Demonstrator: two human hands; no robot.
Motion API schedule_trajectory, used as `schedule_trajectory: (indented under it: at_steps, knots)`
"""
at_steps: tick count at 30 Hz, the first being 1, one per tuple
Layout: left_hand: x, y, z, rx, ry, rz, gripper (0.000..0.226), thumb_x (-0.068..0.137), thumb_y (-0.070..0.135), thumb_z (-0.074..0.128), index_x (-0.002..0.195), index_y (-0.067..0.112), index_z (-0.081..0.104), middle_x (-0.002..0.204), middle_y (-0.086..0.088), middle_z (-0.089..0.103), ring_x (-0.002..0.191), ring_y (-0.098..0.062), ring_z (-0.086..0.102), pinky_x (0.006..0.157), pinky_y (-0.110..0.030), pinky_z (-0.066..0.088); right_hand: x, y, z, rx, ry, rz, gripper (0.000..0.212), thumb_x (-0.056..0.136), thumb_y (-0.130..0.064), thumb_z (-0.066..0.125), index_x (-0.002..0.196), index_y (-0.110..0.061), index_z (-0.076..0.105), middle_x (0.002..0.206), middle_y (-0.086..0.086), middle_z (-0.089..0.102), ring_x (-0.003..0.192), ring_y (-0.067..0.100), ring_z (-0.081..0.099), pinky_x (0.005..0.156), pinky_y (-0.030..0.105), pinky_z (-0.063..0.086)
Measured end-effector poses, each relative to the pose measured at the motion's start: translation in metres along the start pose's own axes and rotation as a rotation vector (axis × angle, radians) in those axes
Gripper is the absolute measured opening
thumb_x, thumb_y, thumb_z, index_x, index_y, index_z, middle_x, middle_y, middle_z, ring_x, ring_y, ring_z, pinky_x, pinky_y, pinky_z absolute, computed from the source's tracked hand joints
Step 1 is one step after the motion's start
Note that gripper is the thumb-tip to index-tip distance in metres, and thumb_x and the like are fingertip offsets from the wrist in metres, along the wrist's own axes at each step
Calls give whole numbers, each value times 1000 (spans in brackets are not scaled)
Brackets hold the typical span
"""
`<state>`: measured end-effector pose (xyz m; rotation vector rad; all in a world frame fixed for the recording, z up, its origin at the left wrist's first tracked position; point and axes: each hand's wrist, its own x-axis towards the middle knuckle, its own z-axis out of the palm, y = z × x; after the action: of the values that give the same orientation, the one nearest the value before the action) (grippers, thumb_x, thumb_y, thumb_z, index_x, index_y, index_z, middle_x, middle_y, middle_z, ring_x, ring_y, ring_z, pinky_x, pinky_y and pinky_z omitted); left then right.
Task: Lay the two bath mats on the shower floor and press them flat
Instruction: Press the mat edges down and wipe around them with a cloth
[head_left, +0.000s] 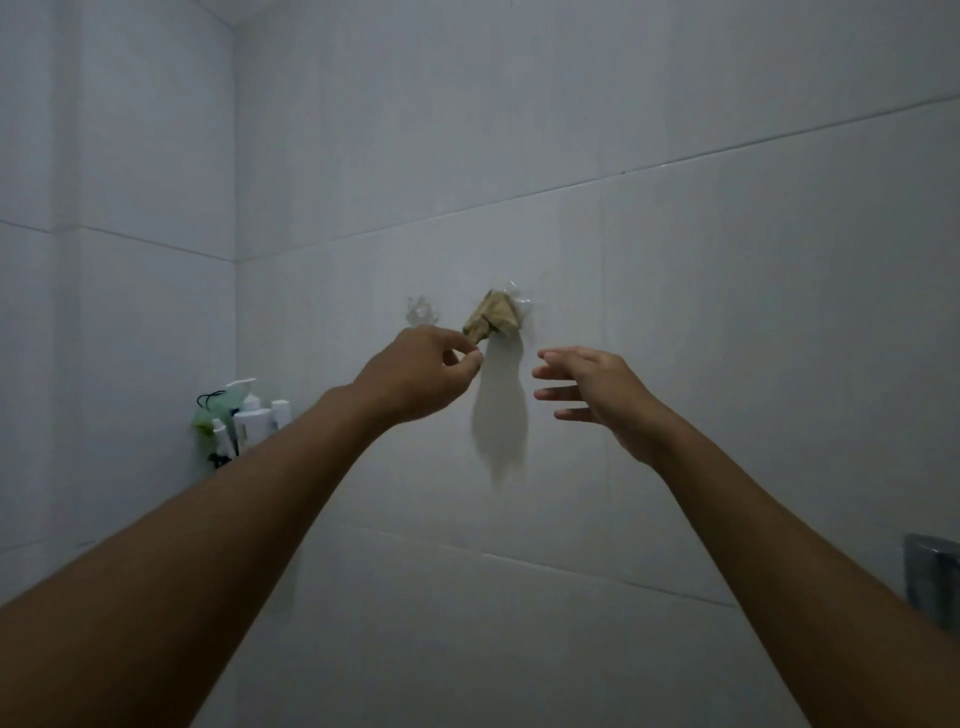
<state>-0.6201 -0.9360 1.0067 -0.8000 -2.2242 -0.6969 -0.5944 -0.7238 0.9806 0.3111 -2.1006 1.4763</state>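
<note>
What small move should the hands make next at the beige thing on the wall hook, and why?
Probably lift the beige bunched item off its clear hook: the left hand already pinches its lower corner, while the right hand is open beside it.

Tan fabric bundle (491, 322), hung high on tiled wall; no mat laid out in view.
Small, crumpled, folded to a rough wedge. Top caught on clear hook (511, 291), lower tip angled down-left, pinched by left hand (415, 374). Pale streak below it; nature unclear.
</note>
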Motion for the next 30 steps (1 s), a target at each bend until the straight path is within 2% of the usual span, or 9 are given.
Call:
schedule_trajectory:
  at_steps: [7, 11, 14, 16, 18, 20, 23, 25, 30]
  knots:
    - [91, -88, 12, -90, 20, 68, 30, 96, 36, 52, 117, 20, 67, 110, -4, 67, 92, -14, 60, 72, -25, 43, 110, 6, 15, -99, 100, -30, 16, 97, -36, 52, 98, -25, 63, 100, -5, 70, 89, 15, 69, 83, 35, 55]
    - [144, -124, 29, -274, 3, 45, 36, 96, 37, 50, 126, 20, 60, 116, -7, 66, 93, -19, 64, 78, -32, 52, 155, 5, 23, -203, 191, -58, 23, 97, -36, 51, 112, -22, 62, 107, -4, 64, 92, 12, 63, 80, 33, 54]
    - [182, -144, 51, -422, -100, -32, 43, 97, 38, 50, 136, 20, 50, 120, -7, 62, 94, -20, 64, 80, -35, 54, 184, 7, 34, -293, 237, -40, 19, 96, -38, 52, 108, -26, 60, 110, -1, 62, 97, 17, 62, 81, 36, 52]
    - [198, -150, 70, -517, -178, -83, 49, 96, 38, 52, 141, 21, 44, 124, -8, 61, 96, -21, 64, 82, -36, 54, 199, 10, 40, -335, 243, -21, 27, 95, -42, 53, 114, -25, 60, 107, -1, 62, 95, 17, 61, 74, 32, 52]
    - [207, -152, 86, -586, -214, -89, 51, 95, 37, 55, 142, 19, 44, 114, -6, 67, 89, -19, 67, 77, -35, 55, 208, 13, 46, -362, 241, -41, 34, 94, -44, 56, 119, -21, 59, 103, -3, 60, 87, 9, 59, 65, 24, 51]
    - [213, -154, 99, -625, -219, -42, 43, 95, 36, 56, 133, 16, 56, 96, -5, 72, 76, -15, 67, 76, -38, 56, 218, 17, 50, -422, 240, -82, 36, 93, -41, 59, 120, -17, 60, 103, 0, 64, 86, 8, 61, 64, 21, 48]
    - [218, -155, 106, -688, -154, 15, 28, 95, 30, 57, 114, 13, 67, 85, -6, 72, 67, -14, 63, 78, -38, 57, 230, 17, 49, -520, 295, -122, 30, 92, -36, 61, 114, -16, 63, 100, 2, 68, 89, 15, 66, 83, 36, 56]
    - [220, -154, 105, -686, -60, 49, 22, 95, 28, 57, 109, 14, 68, 83, -6, 71, 67, -15, 63, 72, -33, 57, 236, 15, 46, -565, 369, -188, 23, 91, -36, 61, 109, -21, 64, 95, -2, 68, 87, 15, 67, 84, 42, 57]
    - [228, -142, 92, -699, 250, 133, 14, 91, 23, 60, 96, 14, 70, 79, 0, 67, 70, -13, 62, 57, -20, 47, 237, 6, 40, -600, 539, -413, 13, 92, -31, 60, 103, -25, 63, 94, -7, 66, 86, 10, 63, 78, 36, 58]
